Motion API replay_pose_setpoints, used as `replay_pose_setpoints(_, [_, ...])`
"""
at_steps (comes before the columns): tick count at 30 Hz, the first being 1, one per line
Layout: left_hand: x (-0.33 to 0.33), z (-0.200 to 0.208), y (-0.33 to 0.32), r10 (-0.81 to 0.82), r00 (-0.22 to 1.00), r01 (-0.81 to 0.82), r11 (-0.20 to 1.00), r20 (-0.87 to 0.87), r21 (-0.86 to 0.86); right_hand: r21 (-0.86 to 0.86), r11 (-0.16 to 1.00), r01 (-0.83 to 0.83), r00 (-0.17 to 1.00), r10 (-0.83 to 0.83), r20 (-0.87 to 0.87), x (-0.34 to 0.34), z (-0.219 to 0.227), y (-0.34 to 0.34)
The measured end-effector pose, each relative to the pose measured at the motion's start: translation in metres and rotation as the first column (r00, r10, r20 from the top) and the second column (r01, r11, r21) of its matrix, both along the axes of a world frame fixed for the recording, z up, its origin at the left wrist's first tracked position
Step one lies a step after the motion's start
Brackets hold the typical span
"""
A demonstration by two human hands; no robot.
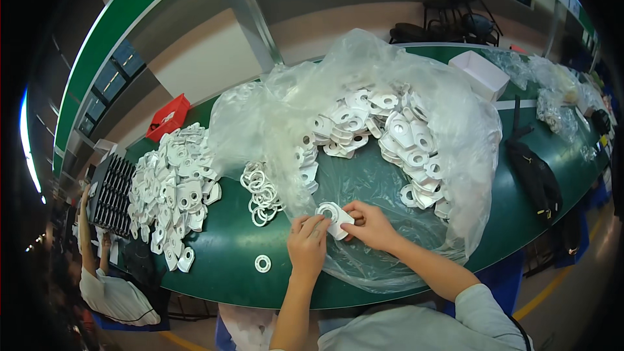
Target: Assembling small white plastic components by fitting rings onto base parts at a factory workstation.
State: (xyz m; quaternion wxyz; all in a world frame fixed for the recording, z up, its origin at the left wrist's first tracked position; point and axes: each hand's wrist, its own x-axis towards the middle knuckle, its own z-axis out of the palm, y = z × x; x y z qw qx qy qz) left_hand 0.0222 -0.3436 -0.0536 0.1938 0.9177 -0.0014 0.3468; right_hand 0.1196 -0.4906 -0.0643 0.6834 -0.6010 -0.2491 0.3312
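Note:
Both hands meet at a white plastic part [338,228] with a round ring-shaped end and a wider flat end. My left hand [308,242] pinches the ring end with its fingertips. The flat end is gripped between thumb and fingers of my right hand [372,225]. Beneath them lies a clear plastic bag [351,185], spread open over the green table. Inside the bag, similar white parts [406,136] are heaped in an arc. To the left of my hands are a loose pile of white rings [260,190] and a single white ring [262,263] near the table edge.
A large heap of white parts [179,179] covers the left of the green table [227,279]. Behind it stands a red bin [168,118]. A co-worker [117,296] sits at far left by a black slotted rack [114,195]. At right are a white box [480,75] and a black bag [534,179].

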Motion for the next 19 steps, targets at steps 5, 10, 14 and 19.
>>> replay_pose_setpoints(5, [-0.008, -0.004, -0.009, -0.014, 0.998, 0.017, 0.999, -0.067, 0.044, 0.059, 0.998, 0.031, 0.991, -0.023, -0.129, 0.002, -0.014, 0.000])
replay_pose_setpoints(10, [-0.014, 0.002, -0.004, -0.037, 0.992, 0.047, 0.995, -0.119, 0.088, 0.078, 0.995, -0.064, 0.970, 0.081, -0.230, 0.007, -0.017, -0.001])
replay_pose_setpoints(14, [-0.015, 0.014, 0.008, -0.055, 0.992, 0.056, 0.998, -0.117, 0.007, 0.049, 0.998, -0.046, 0.965, 0.057, -0.258, 0.008, -0.014, -0.004])
replay_pose_setpoints(19, [-0.039, 0.013, 0.089, 0.420, 0.886, -0.445, 0.889, -0.199, -0.106, 0.047, 0.998, -0.045, 0.962, 0.056, -0.268, 0.006, -0.015, -0.001])
